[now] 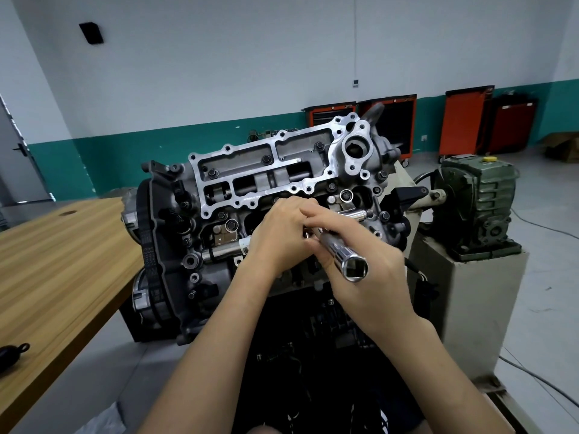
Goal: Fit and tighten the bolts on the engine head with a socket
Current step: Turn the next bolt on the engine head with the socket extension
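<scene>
The engine head [260, 170] sits tilted toward me on a stand, with several dark bolts in its pale upper frame. My right hand [360, 274] grips a long chrome socket [347, 258] whose open hex end points at me. My left hand [279, 236] is closed beside it, fingertips meeting the right hand's fingers over the middle of the head; what they pinch is hidden. A chrome bolt [357, 214] lies across the head just behind my right hand.
A wooden table [62, 261] stands to the left with a black object [12, 355] near its front edge. A green gearbox [479, 202] on a beige pedestal [463, 308] is at right. Orange tool cabinets [463, 120] line the far wall.
</scene>
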